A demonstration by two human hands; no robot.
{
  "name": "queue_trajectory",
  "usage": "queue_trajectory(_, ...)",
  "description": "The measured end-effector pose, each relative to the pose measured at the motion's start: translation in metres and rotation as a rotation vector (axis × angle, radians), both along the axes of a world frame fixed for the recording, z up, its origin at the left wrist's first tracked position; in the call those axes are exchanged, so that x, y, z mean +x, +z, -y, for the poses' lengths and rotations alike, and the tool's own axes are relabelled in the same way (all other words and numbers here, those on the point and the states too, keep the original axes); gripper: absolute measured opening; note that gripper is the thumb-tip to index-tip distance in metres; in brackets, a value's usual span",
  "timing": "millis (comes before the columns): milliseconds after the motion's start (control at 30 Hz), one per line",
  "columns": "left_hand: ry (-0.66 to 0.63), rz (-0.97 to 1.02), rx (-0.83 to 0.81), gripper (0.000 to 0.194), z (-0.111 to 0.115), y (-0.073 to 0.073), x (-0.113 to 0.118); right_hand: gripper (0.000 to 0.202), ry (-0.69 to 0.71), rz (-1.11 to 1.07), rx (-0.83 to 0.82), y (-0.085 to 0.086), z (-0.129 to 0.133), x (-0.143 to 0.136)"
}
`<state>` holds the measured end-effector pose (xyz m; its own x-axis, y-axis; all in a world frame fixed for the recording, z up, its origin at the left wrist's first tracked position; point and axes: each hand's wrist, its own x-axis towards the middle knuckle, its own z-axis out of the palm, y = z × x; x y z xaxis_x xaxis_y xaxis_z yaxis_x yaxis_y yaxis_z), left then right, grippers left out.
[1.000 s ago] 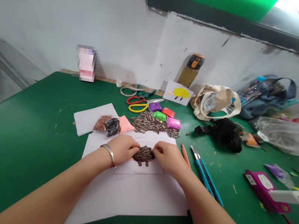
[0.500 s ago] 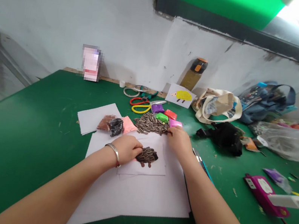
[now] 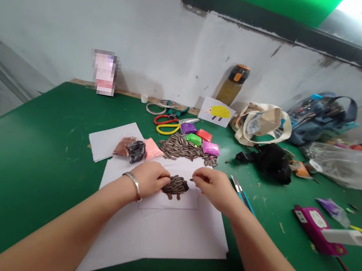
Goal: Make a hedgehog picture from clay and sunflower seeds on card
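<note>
A hedgehog figure (image 3: 175, 186) of overlapping sunflower seeds with brown feet lies on a small white sheet (image 3: 169, 205). My left hand (image 3: 149, 179), wearing a silver bangle, lies over the figure's left end with fingers bent together; its fingertips are hidden. Just right of the figure, my right hand (image 3: 210, 184) pinches a dark sunflower seed (image 3: 191, 179) between thumb and finger. Beyond both hands spreads a pile of sunflower seeds (image 3: 179, 147). Purple, red, green and pink clay packets border the pile, with brown, black and peach clay packs (image 3: 137, 150) on its left.
Larger white paper (image 3: 163, 239) lies beneath the work on a green table (image 3: 42, 154). Scissors (image 3: 168, 126) and a hedgehog drawing (image 3: 217, 112) are at the back, near a bottle (image 3: 232, 86). Blue-handled knives (image 3: 242, 194), a black cloth item (image 3: 271, 163) and a magenta device (image 3: 320, 228) occupy the right.
My right hand has moved from the seed pile's right edge back toward me, to the figure's right end, carrying a seed. My left hand stays on the figure's left end.
</note>
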<state>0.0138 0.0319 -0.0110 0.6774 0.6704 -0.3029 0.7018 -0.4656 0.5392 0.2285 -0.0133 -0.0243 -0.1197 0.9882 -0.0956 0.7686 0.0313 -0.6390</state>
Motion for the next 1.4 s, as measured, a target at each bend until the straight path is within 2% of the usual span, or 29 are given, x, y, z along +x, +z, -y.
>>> queue_trajectory(100, 0.001, -0.005, 0.006, 0.031, 0.001, 0.0, 0.001, 0.013, -0.06, -0.094, -0.044, -0.01, 0.008, -0.007)
queue_trajectory(267, 0.008, -0.023, 0.039, 0.03, 0.001, 0.0, 0.001, 0.011, -0.034, -0.178, -0.059, -0.021, 0.008, -0.011)
queue_trajectory(533, 0.006, -0.033, 0.048, 0.031, 0.001, -0.001, 0.002, 0.011, -0.043, -0.159, -0.046, -0.02, 0.008, -0.01)
queue_trajectory(1233, -0.017, -0.034, 0.029, 0.032, 0.002, 0.002, 0.003, 0.014, 0.003, 0.064, 0.003, -0.02, 0.006, -0.019)
queue_trajectory(1400, -0.017, -0.033, 0.018, 0.032, 0.002, 0.001, 0.003, 0.013, 0.002, 0.052, -0.01, -0.019, 0.007, -0.019)
